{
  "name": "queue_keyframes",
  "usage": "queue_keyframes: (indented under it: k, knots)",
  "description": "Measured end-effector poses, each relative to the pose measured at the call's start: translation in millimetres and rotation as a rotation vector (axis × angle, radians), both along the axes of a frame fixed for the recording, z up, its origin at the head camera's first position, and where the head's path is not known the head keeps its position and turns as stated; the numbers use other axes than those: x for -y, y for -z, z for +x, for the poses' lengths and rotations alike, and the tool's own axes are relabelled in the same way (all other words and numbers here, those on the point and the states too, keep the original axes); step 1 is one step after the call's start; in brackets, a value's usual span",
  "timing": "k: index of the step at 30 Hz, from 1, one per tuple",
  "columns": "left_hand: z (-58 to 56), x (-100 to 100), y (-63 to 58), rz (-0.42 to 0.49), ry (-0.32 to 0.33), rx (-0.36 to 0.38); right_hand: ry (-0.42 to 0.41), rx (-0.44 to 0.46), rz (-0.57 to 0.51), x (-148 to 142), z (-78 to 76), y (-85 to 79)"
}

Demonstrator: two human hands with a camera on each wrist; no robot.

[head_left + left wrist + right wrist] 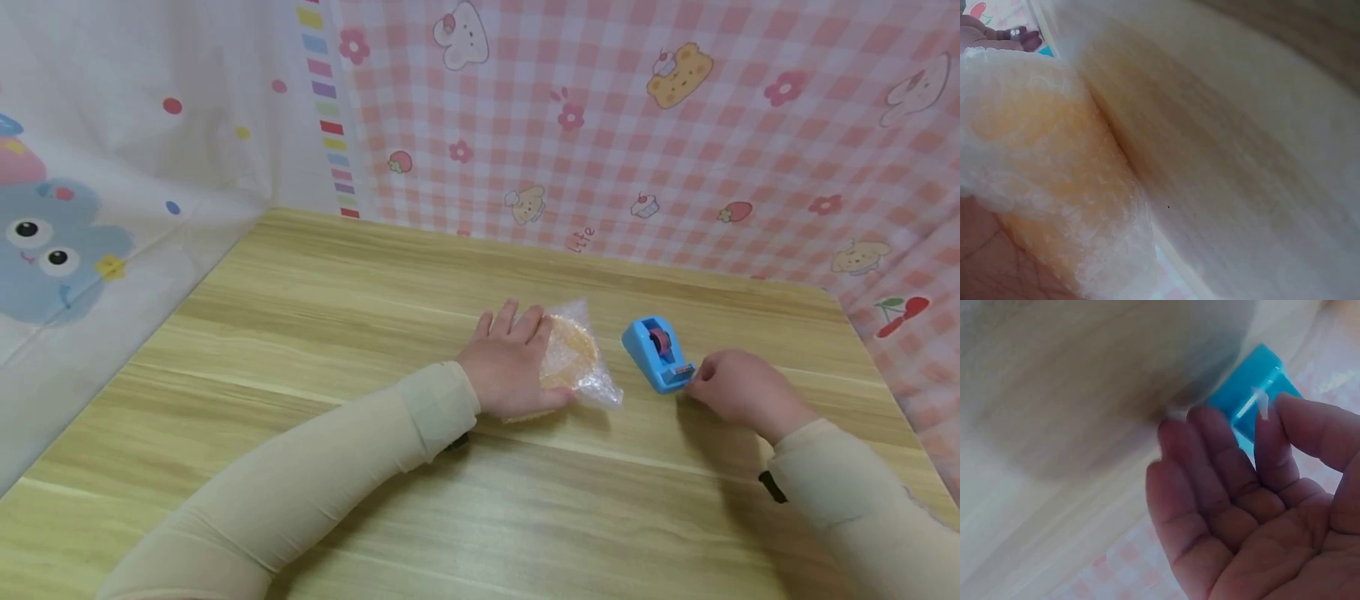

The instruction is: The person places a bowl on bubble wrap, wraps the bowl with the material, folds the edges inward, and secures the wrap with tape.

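My left hand (510, 367) rests palm down with spread, straight fingers on a bubble-wrapped bundle (576, 354). Something round and orange-yellow shows through the clear wrap, and part of the bundle is hidden beneath the palm. To its right a blue tape dispenser (641, 346) stands on the table, with a reddish core in its well. Close by the dispenser's front, my right hand (738, 392) pinches a small clear piece of tape (1264, 403) between thumb and index finger. The other fingers of that hand are loosely bent in the right wrist view.
The wood-grain table (300, 333) spreads around both hands. A pink checked cloth (510, 108) with cartoon prints hangs behind it. On the left hangs a white sheet (210, 158) with dots and a blue cartoon figure.
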State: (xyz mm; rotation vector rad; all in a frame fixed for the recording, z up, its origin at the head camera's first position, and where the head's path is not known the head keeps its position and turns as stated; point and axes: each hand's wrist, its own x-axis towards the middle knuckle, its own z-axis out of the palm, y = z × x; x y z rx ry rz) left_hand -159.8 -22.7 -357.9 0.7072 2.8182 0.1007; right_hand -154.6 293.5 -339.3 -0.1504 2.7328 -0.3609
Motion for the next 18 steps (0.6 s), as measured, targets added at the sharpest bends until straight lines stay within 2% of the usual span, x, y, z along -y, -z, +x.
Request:
queue_keyframes:
  k: [9, 18]
  knots:
    - [0.1, 1, 0.3, -0.002, -0.004, 0.002, 0.014, 0.05, -0.094, 7, 7.2, -10.2]
    - [0.1, 1, 0.5, 0.0, -0.003, 0.001, 0.012, 0.005, -0.158, 20, 13.5, -13.2]
